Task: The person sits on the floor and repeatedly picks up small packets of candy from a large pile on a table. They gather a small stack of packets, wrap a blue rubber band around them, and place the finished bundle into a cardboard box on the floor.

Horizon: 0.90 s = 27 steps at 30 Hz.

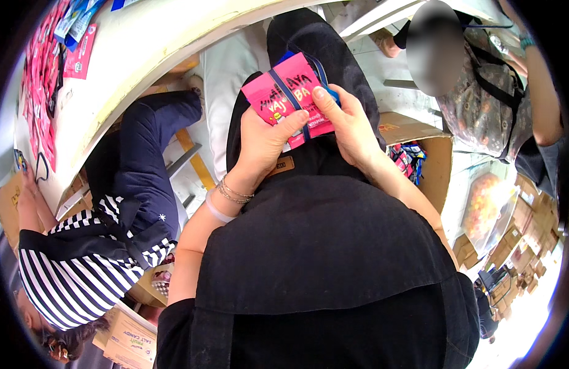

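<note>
A pink printed sachet is held in front of my lap, between both hands. A dark blue band crosses its face from top to bottom. Blue packaging shows behind its right side, so several sachets may be stacked there; most of that is hidden. My left hand grips the lower left, thumb pressed on the front. My right hand holds the right edge, with its thumb also on the front. Beneath lie my black trousers and black apron.
A white table curves across the top left, bearing heaped pink sachets and blue packets. Right of my knees stands an open carton holding sachets. People sit on both sides: striped top left, floral garment right.
</note>
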Motion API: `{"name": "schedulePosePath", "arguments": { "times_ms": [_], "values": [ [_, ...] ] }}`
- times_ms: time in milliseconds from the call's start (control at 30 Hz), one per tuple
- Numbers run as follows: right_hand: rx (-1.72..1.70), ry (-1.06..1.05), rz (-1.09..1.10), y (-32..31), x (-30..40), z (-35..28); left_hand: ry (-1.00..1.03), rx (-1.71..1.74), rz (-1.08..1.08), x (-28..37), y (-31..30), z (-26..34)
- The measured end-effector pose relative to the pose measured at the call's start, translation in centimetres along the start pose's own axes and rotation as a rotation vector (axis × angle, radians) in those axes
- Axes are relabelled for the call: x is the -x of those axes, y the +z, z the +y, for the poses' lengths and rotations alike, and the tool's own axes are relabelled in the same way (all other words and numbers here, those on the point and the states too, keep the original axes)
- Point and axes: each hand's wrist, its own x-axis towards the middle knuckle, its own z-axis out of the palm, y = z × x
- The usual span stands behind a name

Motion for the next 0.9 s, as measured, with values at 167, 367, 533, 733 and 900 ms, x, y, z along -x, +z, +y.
{"name": "schedulePosePath", "arguments": {
  "times_ms": [167, 367, 533, 733, 900],
  "values": [
    [-0.300, 0.262, -0.157, -2.9, -0.6, -0.6, -0.113, 0.108, -0.088, -0.8, -1.9, 0.3],
    [-0.172, 0.238, -0.147, -3.4, -4.5, -1.8, -0.324, 0.219, -0.130, -1.5, -2.4, 1.4],
    [0.301, 0.063, -0.290, -0.9, -4.1, -3.5, -0.178, 0.026, -0.031, -1.3, -0.9, 2.5],
    [-0.157, 0.037, 0.019, 1.2, -3.7, -0.8, -0.019, 0.083, 0.053, -1.4, -0.6, 1.9],
    [-0.264, 0.133, 0.007, 1.4, -2.6, -1.1, -0.042, -0.077, -0.053, -0.2, -0.9, 1.3]
  ]
}}
